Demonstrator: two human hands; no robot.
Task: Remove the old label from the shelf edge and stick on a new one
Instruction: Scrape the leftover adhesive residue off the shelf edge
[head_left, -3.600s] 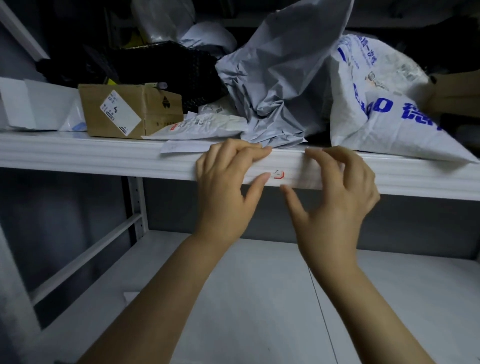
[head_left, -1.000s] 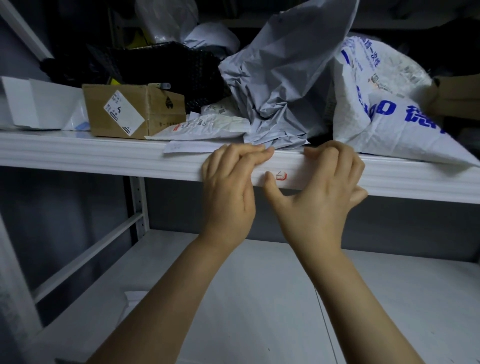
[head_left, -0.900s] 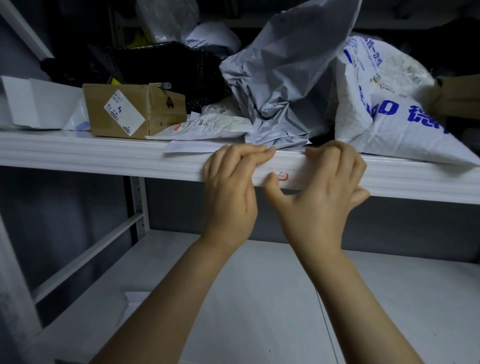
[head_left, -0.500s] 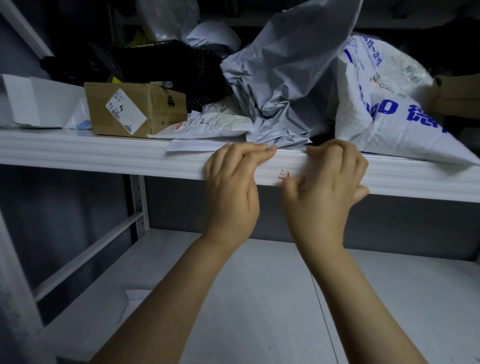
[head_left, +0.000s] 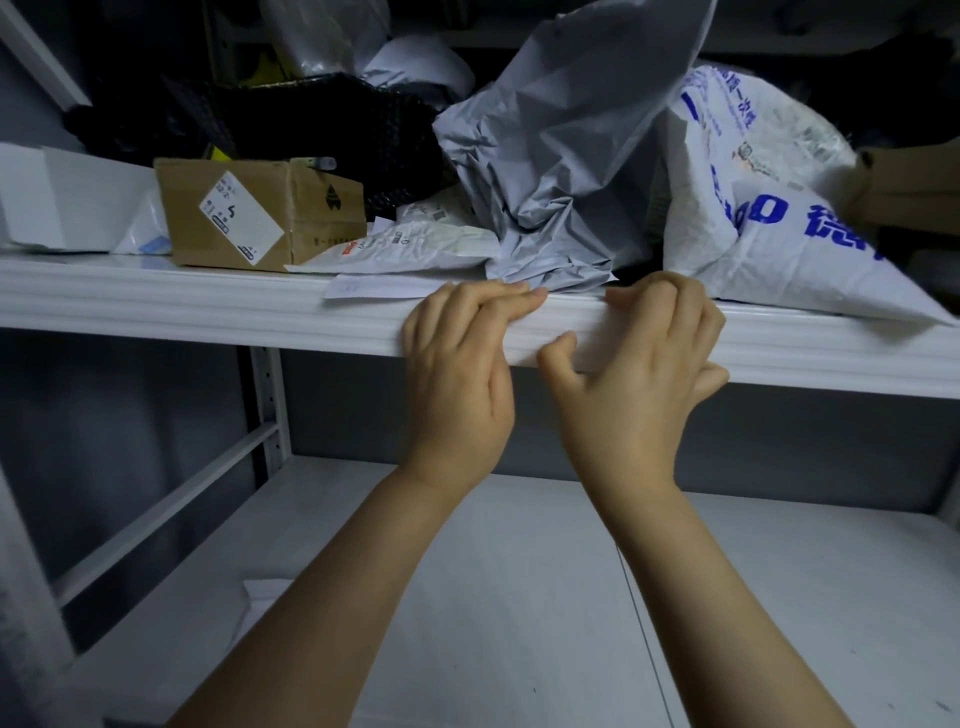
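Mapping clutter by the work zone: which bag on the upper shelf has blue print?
The white woven sack at the right, just behind the right hand on the shelf edge. The crumpled grey mailer beside it and the black bag are plain.
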